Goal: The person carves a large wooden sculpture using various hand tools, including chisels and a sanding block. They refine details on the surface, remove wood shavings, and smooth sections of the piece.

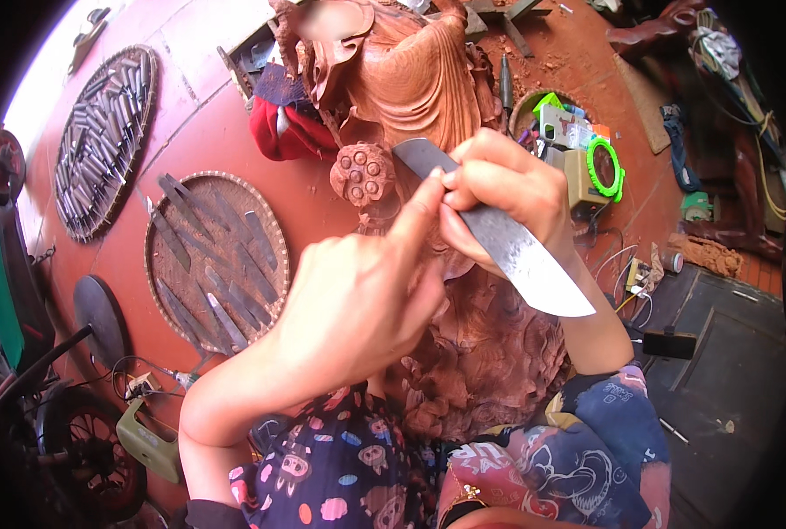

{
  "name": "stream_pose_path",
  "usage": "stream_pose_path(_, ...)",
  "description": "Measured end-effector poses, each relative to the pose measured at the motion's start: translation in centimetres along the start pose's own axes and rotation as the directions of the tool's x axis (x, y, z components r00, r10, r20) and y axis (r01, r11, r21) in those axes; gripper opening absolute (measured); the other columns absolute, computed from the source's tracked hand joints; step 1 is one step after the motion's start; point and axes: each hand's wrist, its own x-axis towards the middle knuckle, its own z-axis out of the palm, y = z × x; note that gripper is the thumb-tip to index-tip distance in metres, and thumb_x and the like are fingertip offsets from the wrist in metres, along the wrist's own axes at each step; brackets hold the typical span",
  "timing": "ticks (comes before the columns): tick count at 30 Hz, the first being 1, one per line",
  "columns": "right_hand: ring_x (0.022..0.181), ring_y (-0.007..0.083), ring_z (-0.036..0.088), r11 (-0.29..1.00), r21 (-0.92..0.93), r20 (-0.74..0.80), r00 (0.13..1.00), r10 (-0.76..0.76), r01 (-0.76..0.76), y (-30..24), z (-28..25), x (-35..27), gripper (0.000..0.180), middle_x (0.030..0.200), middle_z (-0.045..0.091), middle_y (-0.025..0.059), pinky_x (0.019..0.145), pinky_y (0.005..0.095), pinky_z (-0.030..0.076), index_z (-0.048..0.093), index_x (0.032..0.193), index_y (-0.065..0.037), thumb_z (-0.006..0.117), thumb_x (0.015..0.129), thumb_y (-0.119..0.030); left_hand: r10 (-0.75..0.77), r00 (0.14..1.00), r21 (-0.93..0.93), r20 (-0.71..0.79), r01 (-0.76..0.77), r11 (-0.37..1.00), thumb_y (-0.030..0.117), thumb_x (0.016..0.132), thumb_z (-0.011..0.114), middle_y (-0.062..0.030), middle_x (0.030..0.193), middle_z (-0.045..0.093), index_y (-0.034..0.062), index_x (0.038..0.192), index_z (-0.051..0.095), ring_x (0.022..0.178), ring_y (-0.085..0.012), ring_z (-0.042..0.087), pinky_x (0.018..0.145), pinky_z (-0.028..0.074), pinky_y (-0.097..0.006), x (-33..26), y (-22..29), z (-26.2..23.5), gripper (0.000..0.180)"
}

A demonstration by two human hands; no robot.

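Observation:
A flat steel carving knife (505,244) with a slanted bright end lies across the middle of the view. My right hand (507,189) is closed around its darker middle, with the dark end pointing up and left. From the lower left comes my left hand (362,286), its index finger stretched to the blade beside my right fingertips and its other fingers curled, partly hidden. Below the hands and beyond them stands a reddish-brown wood carving (415,84) with draped folds. A carved round seed pod (363,175) juts out from it, left of the knife's dark end.
On the red tiled floor, a round woven tray (157,238) of flat blades lies left, another tray (154,88) of many chisels beyond it. Red cloth (291,132) sits by the carving. Rightward are a green-rimmed magnifier (618,170), cables and a phone (669,345); a motorbike wheel (93,454) stands lower left.

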Motion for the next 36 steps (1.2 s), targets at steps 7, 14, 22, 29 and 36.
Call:
stream_pose_path(7,0.064,0.0214,0.058,0.999,0.034,0.062,0.998,-0.034,0.032,0.2,-0.6,1.0,0.022,0.075,0.056,0.0092,0.055,0.0302,0.045,0.053,0.071,-0.001,0.073,0.066,0.006,0.041,0.998,-0.032,-0.049,-0.043,0.999,0.016,0.086,0.059,-0.0182,0.054,0.057,-0.0134,0.145,0.027,0.046,-0.0376,0.059,0.049,0.050,-0.048,0.2,-0.6,0.9,0.073)
stream_pose_path(14,0.064,0.0239,0.055,0.999,0.035,0.106,0.994,-0.009,0.005,-0.2,-0.7,1.7,0.021,0.073,0.051,0.0097,0.055,0.0320,0.044,0.052,0.070,-0.001,0.072,0.069,0.004,0.059,0.996,-0.063,-0.066,-0.063,0.996,0.014,0.085,0.058,-0.0203,0.056,0.057,-0.0145,0.147,0.019,0.048,-0.0389,0.059,0.049,0.049,-0.049,0.1,-0.8,1.8,0.079)
stream_pose_path(22,0.065,0.0265,0.054,0.997,0.075,0.101,0.995,0.011,-0.019,0.1,-0.6,1.0,0.021,0.072,0.049,0.0080,0.058,0.0350,0.044,0.052,0.071,-0.004,0.072,0.067,-0.002,0.099,0.993,-0.084,-0.071,-0.105,0.991,0.013,0.086,0.057,-0.0196,0.053,0.055,-0.0146,0.146,0.022,0.046,-0.0384,0.059,0.048,0.049,-0.050,0.2,-0.9,1.9,0.075)
stream_pose_path(29,0.069,0.0249,0.065,0.981,0.182,-0.119,0.992,-0.047,0.068,-2.4,-2.5,-2.2,0.024,0.082,0.061,0.0125,0.059,0.0310,0.052,0.059,0.078,0.000,0.074,0.063,0.009,0.216,0.976,-0.220,0.020,-0.207,0.953,0.003,0.080,0.064,-0.0091,0.059,0.057,-0.0029,0.153,0.025,0.046,-0.0248,0.060,0.044,0.048,-0.038,-2.2,0.7,0.4,0.082)
stream_pose_path(36,0.070,0.0279,0.063,0.997,0.033,-0.089,0.993,0.074,-0.071,-2.1,-1.5,-4.4,0.022,0.091,0.059,0.0147,0.061,0.0346,0.053,0.057,0.080,0.000,0.074,0.067,0.004,0.088,0.994,0.044,0.057,-0.090,0.995,0.005,0.083,0.070,-0.0073,0.054,0.055,0.0000,0.149,0.039,0.044,-0.0236,0.058,0.049,0.047,-0.036,-3.1,0.2,0.3,0.073)
